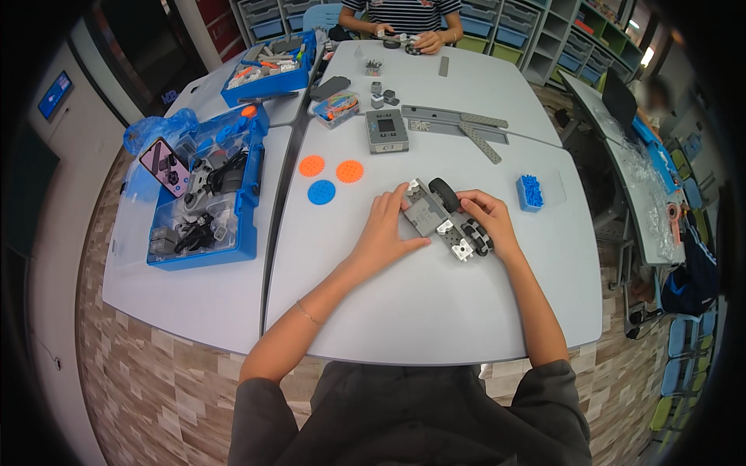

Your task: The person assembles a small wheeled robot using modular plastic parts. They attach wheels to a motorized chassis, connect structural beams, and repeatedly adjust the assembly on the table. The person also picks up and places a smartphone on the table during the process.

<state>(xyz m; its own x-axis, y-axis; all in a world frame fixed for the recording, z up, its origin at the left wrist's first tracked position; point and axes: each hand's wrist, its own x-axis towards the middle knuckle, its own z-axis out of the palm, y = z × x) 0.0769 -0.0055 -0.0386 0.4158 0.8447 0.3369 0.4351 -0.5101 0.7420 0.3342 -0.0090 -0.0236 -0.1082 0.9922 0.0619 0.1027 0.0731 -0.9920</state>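
A grey wheeled robot chassis is held between my hands above the middle of the white table. It has a smooth black wheel at the far end, a roller-rimmed wheel at the near end and white brackets along it. My left hand grips the chassis's far left edge with the fingers, its thumb stretched out below. My right hand is bent around the right side, fingertips at the black wheel and the palm beside the roller-rimmed wheel. Some of its fingers are hidden.
Orange gears and a blue gear lie left. Beyond are a grey control brick and perforated beams. A box of blue pins stands right. A blue case holds parts and a phone. Another person works opposite.
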